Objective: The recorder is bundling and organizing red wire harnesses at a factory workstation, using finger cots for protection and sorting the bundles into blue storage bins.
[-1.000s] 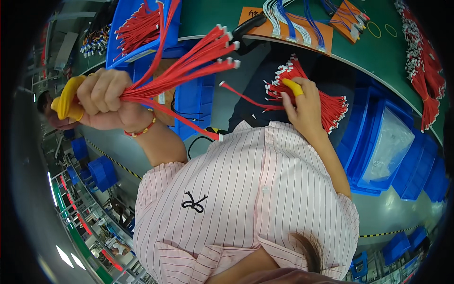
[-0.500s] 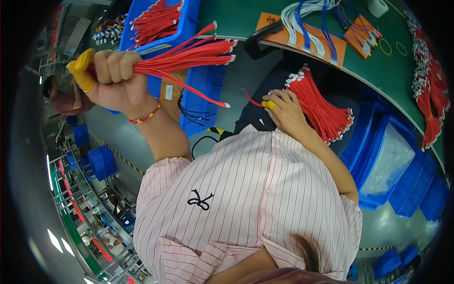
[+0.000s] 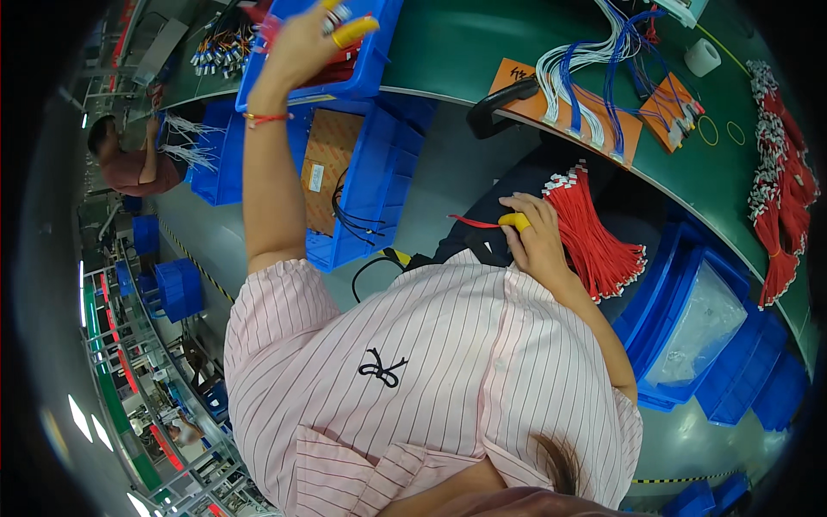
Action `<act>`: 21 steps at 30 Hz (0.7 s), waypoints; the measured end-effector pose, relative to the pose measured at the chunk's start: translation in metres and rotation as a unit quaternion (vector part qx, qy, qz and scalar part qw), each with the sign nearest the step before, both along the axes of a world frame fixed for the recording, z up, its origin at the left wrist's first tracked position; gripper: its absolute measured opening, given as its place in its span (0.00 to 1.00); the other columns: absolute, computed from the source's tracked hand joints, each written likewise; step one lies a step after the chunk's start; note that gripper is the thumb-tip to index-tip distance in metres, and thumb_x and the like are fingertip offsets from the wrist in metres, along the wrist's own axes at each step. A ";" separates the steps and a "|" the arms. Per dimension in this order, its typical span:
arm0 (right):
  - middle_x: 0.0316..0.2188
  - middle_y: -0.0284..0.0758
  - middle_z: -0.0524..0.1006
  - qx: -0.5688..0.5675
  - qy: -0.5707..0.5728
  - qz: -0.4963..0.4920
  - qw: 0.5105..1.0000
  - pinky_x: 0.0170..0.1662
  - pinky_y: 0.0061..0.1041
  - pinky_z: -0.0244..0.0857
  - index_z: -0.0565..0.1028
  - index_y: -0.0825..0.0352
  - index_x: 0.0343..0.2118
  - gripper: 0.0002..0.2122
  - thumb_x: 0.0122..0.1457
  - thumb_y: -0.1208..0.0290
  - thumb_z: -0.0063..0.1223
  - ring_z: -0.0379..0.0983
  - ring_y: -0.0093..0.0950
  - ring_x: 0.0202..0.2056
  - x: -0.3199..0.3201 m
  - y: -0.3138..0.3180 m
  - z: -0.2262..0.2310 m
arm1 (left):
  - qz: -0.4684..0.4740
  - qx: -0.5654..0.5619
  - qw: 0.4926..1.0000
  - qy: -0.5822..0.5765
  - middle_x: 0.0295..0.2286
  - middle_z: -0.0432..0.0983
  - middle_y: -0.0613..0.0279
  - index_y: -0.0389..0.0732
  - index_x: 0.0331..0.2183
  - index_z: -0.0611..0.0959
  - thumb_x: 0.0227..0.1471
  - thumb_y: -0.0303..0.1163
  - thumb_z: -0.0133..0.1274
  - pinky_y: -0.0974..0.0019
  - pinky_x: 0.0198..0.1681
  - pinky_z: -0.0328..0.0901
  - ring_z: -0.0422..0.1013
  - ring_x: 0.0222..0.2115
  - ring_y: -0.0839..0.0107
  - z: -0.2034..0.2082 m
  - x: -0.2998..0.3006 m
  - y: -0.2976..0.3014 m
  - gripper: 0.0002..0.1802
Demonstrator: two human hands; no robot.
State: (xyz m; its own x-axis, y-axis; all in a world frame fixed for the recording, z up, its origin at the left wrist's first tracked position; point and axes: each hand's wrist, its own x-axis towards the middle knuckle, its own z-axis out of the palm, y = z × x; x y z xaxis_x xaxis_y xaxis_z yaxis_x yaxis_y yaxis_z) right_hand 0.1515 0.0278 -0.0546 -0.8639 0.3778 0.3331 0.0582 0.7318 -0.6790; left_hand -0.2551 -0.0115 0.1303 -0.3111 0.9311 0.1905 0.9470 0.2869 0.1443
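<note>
My left hand (image 3: pixel 303 47) reaches to the top left, over a blue bin (image 3: pixel 383 39) with red cables in it. Yellow finger covers show on two of its digits. Blurred red strands and white connector ends stick out around the hand, which grips a bundle of red cables (image 3: pixel 261 19); some fingertips are cut off by the upper edge. Near my lap, my right hand (image 3: pixel 536 237) pinches a thin red cable (image 3: pixel 474 222) at its yellow-covered finger. Beside that hand, a fanned pile of red cables (image 3: pixel 587 237) with white connectors lies across my dark trousers.
The green table (image 3: pixel 431 52) carries orange boards (image 3: pixel 517 82) with white and blue wires, a white roll (image 3: pixel 702 58) and hanging red cable bundles (image 3: pixel 780 198). Blue crates (image 3: pixel 332 254) stand below, left and right. A co-worker (image 3: pixel 133 159) sits at far left.
My left hand has swung up and away with the bundle, from beside the blue bin to over it. The right hand keeps its pinch on the red cable.
</note>
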 end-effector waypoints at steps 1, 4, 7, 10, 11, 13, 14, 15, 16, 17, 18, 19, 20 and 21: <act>0.49 0.36 0.71 -0.017 0.012 -0.003 1.000 0.56 0.38 0.55 0.74 0.72 0.35 0.06 0.54 0.77 0.54 0.63 0.38 0.54 0.001 0.001 0.003 | -0.011 -0.010 0.999 -0.041 0.32 0.76 0.64 0.43 0.55 0.72 0.57 0.44 0.54 0.71 0.32 0.64 0.68 0.28 0.76 -0.021 0.000 -0.008 0.28; 0.49 0.37 0.71 -0.086 0.021 -0.020 0.996 0.56 0.38 0.56 0.73 0.71 0.35 0.06 0.55 0.77 0.53 0.62 0.40 0.55 0.006 0.000 0.016 | -0.002 -0.005 0.974 -0.226 0.40 0.76 0.53 0.38 0.56 0.68 0.61 0.48 0.45 0.66 0.48 0.63 0.71 0.42 0.70 -0.030 -0.002 -0.027 0.30; 0.48 0.38 0.71 -0.117 0.047 -0.040 0.991 0.56 0.35 0.56 0.73 0.70 0.35 0.05 0.56 0.79 0.52 0.63 0.40 0.53 0.010 0.005 0.021 | -0.047 0.192 0.947 -0.255 0.38 0.76 0.60 0.33 0.51 0.74 0.66 0.47 0.34 0.66 0.53 0.61 0.71 0.42 0.70 -0.025 0.022 -0.020 0.28; 0.44 0.39 0.72 -0.216 0.060 -0.085 0.971 0.51 0.31 0.60 0.73 0.70 0.36 0.05 0.56 0.80 0.50 0.65 0.37 0.48 0.015 0.004 0.030 | -0.058 0.302 0.914 -0.265 0.37 0.79 0.57 0.29 0.46 0.77 0.64 0.43 0.41 0.67 0.49 0.65 0.74 0.41 0.68 -0.015 0.053 -0.035 0.24; 0.40 0.38 0.72 -0.261 0.088 -0.092 0.957 0.44 0.25 0.64 0.73 0.70 0.36 0.04 0.58 0.81 0.48 0.68 0.31 0.40 0.017 0.005 0.029 | -0.005 0.330 0.881 -0.338 0.32 0.80 0.54 0.29 0.37 0.81 0.64 0.41 0.39 0.67 0.46 0.67 0.76 0.37 0.68 -0.014 0.075 -0.046 0.24; 0.34 0.36 0.72 -0.358 0.122 -0.141 0.915 0.35 0.19 0.63 0.72 0.71 0.37 0.04 0.61 0.81 0.46 0.69 0.22 0.31 0.021 0.004 0.031 | -0.066 0.208 0.736 -0.641 0.28 0.80 0.52 0.30 0.31 0.82 0.64 0.42 0.39 0.69 0.37 0.69 0.77 0.29 0.69 -0.017 0.111 -0.065 0.25; 0.32 0.35 0.71 -0.394 0.136 -0.163 0.894 0.34 0.18 0.62 0.71 0.72 0.37 0.03 0.61 0.81 0.46 0.68 0.20 0.29 0.022 0.004 0.035 | -0.079 0.130 0.792 -0.591 0.27 0.80 0.50 0.31 0.29 0.81 0.64 0.42 0.39 0.71 0.28 0.68 0.75 0.23 0.71 -0.029 0.132 -0.071 0.26; 0.29 0.34 0.70 -0.373 0.158 -0.185 0.895 0.32 0.17 0.61 0.72 0.72 0.37 0.04 0.61 0.82 0.46 0.68 0.20 0.28 0.023 0.005 0.039 | -0.089 -0.002 0.785 -0.613 0.26 0.80 0.53 0.31 0.30 0.82 0.65 0.43 0.38 0.72 0.24 0.67 0.72 0.19 0.73 -0.046 0.143 -0.075 0.27; 0.28 0.34 0.70 -0.329 0.159 -0.182 0.913 0.32 0.17 0.61 0.72 0.72 0.37 0.04 0.60 0.82 0.47 0.68 0.19 0.27 0.025 0.007 0.038 | -0.092 -0.095 0.750 -0.648 0.26 0.81 0.55 0.31 0.31 0.82 0.65 0.43 0.38 0.72 0.24 0.68 0.72 0.19 0.75 -0.056 0.160 -0.064 0.27; 0.28 0.33 0.70 -0.293 0.161 -0.172 0.927 0.31 0.16 0.60 0.72 0.72 0.37 0.04 0.60 0.82 0.47 0.68 0.19 0.27 0.027 0.009 0.038 | -0.063 -0.105 0.711 -0.692 0.29 0.81 0.54 0.31 0.36 0.82 0.65 0.43 0.37 0.73 0.23 0.68 0.72 0.19 0.75 -0.075 0.179 -0.059 0.26; 0.27 0.33 0.70 -0.255 0.162 -0.162 0.939 0.30 0.16 0.60 0.72 0.72 0.37 0.04 0.60 0.82 0.48 0.67 0.18 0.26 0.030 0.013 0.039 | -0.021 -0.065 0.668 -0.741 0.34 0.80 0.52 0.31 0.43 0.79 0.65 0.43 0.37 0.75 0.23 0.67 0.71 0.19 0.76 -0.087 0.196 -0.054 0.25; 0.26 0.34 0.71 -0.255 0.102 -0.148 0.950 0.25 0.18 0.60 0.73 0.71 0.36 0.05 0.58 0.83 0.50 0.68 0.21 0.22 0.035 0.014 0.047 | 0.002 -0.026 0.633 -0.774 0.36 0.79 0.52 0.31 0.45 0.78 0.65 0.42 0.37 0.76 0.23 0.67 0.71 0.20 0.77 -0.092 0.205 -0.049 0.24; 0.25 0.34 0.71 -0.229 0.077 -0.127 0.962 0.24 0.19 0.59 0.73 0.71 0.36 0.05 0.57 0.83 0.51 0.68 0.22 0.21 0.038 0.015 0.051 | 0.023 0.014 0.595 -0.803 0.38 0.79 0.51 0.31 0.47 0.76 0.65 0.42 0.37 0.78 0.23 0.67 0.71 0.20 0.78 -0.097 0.211 -0.044 0.24; 0.25 0.35 0.71 -0.203 0.051 -0.106 0.972 0.23 0.20 0.59 0.74 0.71 0.35 0.05 0.56 0.83 0.53 0.68 0.23 0.19 0.040 0.016 0.054 | 0.024 0.048 0.584 -0.810 0.38 0.78 0.50 0.30 0.47 0.76 0.65 0.41 0.39 0.78 0.23 0.66 0.70 0.19 0.78 -0.102 0.215 -0.038 0.24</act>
State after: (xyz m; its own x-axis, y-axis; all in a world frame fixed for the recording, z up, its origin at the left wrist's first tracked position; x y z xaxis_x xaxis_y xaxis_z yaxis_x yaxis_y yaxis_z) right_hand 0.1911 0.0435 -0.0003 -0.7218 0.6627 0.1994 0.0953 0.3806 -0.9198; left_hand -0.0396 -0.0493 0.0278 -0.1809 0.9229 -0.3398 -0.4623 0.2252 0.8577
